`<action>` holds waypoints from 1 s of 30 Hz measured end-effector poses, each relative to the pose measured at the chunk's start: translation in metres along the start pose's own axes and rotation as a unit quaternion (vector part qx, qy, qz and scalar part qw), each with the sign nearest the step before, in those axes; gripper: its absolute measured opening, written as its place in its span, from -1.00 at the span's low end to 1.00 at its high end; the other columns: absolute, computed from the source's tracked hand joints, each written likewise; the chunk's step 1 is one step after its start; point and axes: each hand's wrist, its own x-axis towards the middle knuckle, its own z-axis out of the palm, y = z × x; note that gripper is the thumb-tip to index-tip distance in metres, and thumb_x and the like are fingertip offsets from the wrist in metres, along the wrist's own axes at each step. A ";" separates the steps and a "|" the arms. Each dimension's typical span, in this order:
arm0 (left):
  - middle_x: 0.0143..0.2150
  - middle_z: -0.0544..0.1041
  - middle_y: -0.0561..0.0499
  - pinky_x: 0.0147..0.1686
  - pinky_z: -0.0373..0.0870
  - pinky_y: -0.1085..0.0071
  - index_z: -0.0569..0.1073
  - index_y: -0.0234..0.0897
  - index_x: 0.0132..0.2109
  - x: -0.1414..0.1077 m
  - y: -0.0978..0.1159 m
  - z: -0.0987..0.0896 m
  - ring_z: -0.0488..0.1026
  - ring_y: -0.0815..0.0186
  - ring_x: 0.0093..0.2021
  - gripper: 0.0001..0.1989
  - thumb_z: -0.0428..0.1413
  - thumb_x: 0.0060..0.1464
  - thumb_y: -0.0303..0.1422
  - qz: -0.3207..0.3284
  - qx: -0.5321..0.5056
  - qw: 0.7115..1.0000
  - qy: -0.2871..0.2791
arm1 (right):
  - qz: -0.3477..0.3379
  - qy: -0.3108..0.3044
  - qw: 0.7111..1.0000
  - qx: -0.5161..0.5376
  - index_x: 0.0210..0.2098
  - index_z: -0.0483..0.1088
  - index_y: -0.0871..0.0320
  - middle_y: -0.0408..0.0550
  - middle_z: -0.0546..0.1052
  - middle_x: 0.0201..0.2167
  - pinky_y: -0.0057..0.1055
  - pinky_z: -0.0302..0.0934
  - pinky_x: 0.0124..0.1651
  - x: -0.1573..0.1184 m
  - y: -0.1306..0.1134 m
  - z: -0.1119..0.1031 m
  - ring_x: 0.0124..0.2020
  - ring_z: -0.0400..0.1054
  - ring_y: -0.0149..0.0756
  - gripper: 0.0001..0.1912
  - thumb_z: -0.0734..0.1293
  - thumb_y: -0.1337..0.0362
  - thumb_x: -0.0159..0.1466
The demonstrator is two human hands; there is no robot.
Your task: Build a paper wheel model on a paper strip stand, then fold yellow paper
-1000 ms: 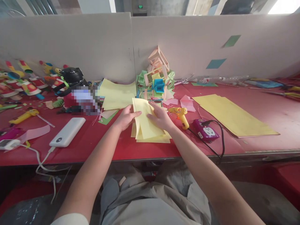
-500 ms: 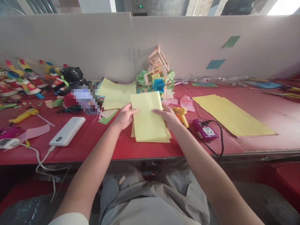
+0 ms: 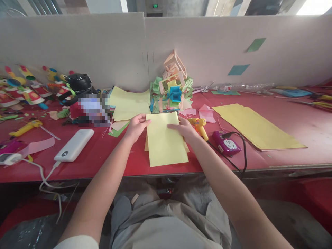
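Both my hands hold a folded sheet of pale yellow paper (image 3: 166,141) by its upper sides, above the red table. My left hand (image 3: 137,127) grips the left edge, thumb on the front face and fingers behind. On the right edge, my right hand (image 3: 184,128) has its thumb laid across the face; its other fingers are mostly hidden behind the paper. Another yellow sheet lies beneath, with only its side edges showing. Close to the right hand is a yellow glue gun (image 3: 199,127).
A purple power socket (image 3: 226,143) with a black cable and stacked yellow sheets (image 3: 256,126) lie to the right. Folded paper models (image 3: 175,81) are piled against the partition. On the left are a white power bank (image 3: 74,145), a black-lidded bottle (image 3: 80,83) and another glue gun (image 3: 26,128).
The held paper has moved down toward me, its lower edge now nearer the table's front edge. My hands keep about the same grip and place.
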 end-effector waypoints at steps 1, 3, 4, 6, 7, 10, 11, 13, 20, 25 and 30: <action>-0.22 0.66 -0.12 -0.01 0.48 0.19 0.52 -0.34 -0.18 0.001 0.000 -0.001 0.60 0.14 -0.16 -0.52 0.45 -0.27 -0.25 -0.003 -0.001 1.000 0.014 | -0.004 0.000 1.000 -0.002 -0.18 0.46 0.11 0.05 0.65 -0.17 0.05 0.48 -0.08 0.000 0.001 0.000 -0.20 0.58 0.03 -0.51 0.59 0.29 -0.11; -0.27 0.65 -0.10 -0.04 0.48 0.22 0.52 -0.34 -0.22 0.002 0.000 -0.002 0.59 0.15 -0.18 -0.52 0.47 -0.32 -0.25 -0.009 -0.002 0.999 0.034 | -0.009 -0.005 1.000 -0.003 -0.17 0.45 0.10 0.05 0.64 -0.16 0.06 0.47 -0.07 0.000 0.001 0.000 -0.18 0.57 0.04 -0.49 0.59 0.29 -0.11; -0.29 0.64 -0.09 -0.05 0.48 0.22 0.52 -0.34 -0.24 0.003 0.000 -0.003 0.59 0.15 -0.19 -0.52 0.47 -0.34 -0.24 -0.011 -0.001 0.999 0.038 | -0.010 -0.009 1.000 -0.002 -0.17 0.45 0.10 0.05 0.64 -0.16 0.06 0.47 -0.06 -0.001 0.001 0.000 -0.17 0.57 0.04 -0.48 0.59 0.29 -0.12; -0.32 0.63 -0.07 -0.06 0.47 0.23 0.53 -0.34 -0.27 0.004 0.000 -0.005 0.59 0.17 -0.21 -0.52 0.48 -0.36 -0.24 -0.012 0.000 0.999 0.041 | -0.009 -0.017 1.000 -0.002 -0.17 0.44 0.08 0.03 0.65 -0.17 0.05 0.47 -0.06 -0.002 0.000 0.001 -0.18 0.57 0.02 -0.47 0.60 0.28 -0.13; -0.34 0.63 -0.07 -0.06 0.47 0.24 0.53 -0.34 -0.28 0.004 -0.001 -0.005 0.58 0.18 -0.23 -0.52 0.49 -0.38 -0.25 -0.011 0.001 0.999 0.044 | -0.009 -0.019 1.000 -0.001 -0.17 0.44 0.08 0.02 0.65 -0.18 0.05 0.48 -0.06 -0.003 -0.001 0.002 -0.19 0.57 0.00 -0.47 0.61 0.27 -0.14; -0.35 0.63 -0.04 -0.07 0.46 0.25 0.53 -0.34 -0.29 0.005 -0.002 -0.007 0.57 0.22 -0.27 -0.52 0.50 -0.40 -0.28 -0.005 0.005 0.998 0.056 | -0.007 -0.021 1.000 -0.001 -0.16 0.44 0.08 0.02 0.65 -0.17 0.05 0.48 -0.05 -0.005 -0.003 0.003 -0.21 0.57 -0.01 -0.45 0.61 0.26 -0.14; -0.35 0.63 -0.04 -0.07 0.46 0.25 0.53 -0.34 -0.28 0.005 -0.002 -0.007 0.57 0.23 -0.28 -0.52 0.50 -0.41 -0.28 -0.004 0.006 0.998 0.059 | -0.006 -0.021 1.000 -0.003 -0.16 0.44 0.08 0.02 0.65 -0.17 0.05 0.47 -0.05 -0.005 -0.003 0.003 -0.21 0.57 -0.01 -0.45 0.61 0.26 -0.14; -0.36 0.62 -0.04 -0.07 0.47 0.25 0.53 -0.34 -0.28 0.005 -0.002 -0.007 0.56 0.23 -0.29 -0.51 0.50 -0.42 -0.29 -0.006 0.004 0.998 0.060 | -0.003 -0.021 1.000 -0.006 -0.14 0.45 0.08 0.02 0.66 -0.17 0.06 0.47 -0.04 -0.006 -0.004 0.003 -0.19 0.57 0.00 -0.44 0.61 0.25 -0.13; -0.37 0.63 -0.03 -0.07 0.49 0.25 0.53 -0.33 -0.29 0.005 -0.003 -0.008 0.57 0.24 -0.28 -0.52 0.51 -0.42 -0.29 -0.015 -0.002 0.999 0.051 | -0.013 -0.024 1.000 -0.004 -0.18 0.45 0.11 0.03 0.66 -0.19 0.06 0.46 -0.02 -0.005 -0.003 0.001 -0.19 0.58 0.00 -0.48 0.60 0.26 -0.13; -0.35 0.63 -0.05 -0.05 0.49 0.22 0.53 -0.32 -0.29 0.006 -0.004 -0.008 0.58 0.21 -0.26 -0.53 0.50 -0.39 -0.29 -0.013 0.004 0.998 0.054 | -0.012 -0.023 1.000 -0.011 -0.17 0.46 0.10 0.03 0.66 -0.17 0.03 0.47 -0.05 -0.004 -0.002 0.000 -0.21 0.58 -0.01 -0.46 0.62 0.21 -0.13; -0.35 0.62 -0.05 -0.05 0.47 0.21 0.51 -0.33 -0.30 0.004 -0.002 -0.007 0.57 0.21 -0.26 -0.50 0.51 -0.43 -0.27 -0.020 -0.001 0.998 0.059 | -0.012 -0.020 1.000 -0.017 -0.15 0.47 0.10 0.04 0.66 -0.16 0.01 0.48 -0.08 -0.005 -0.003 0.001 -0.21 0.58 -0.01 -0.45 0.62 0.19 -0.12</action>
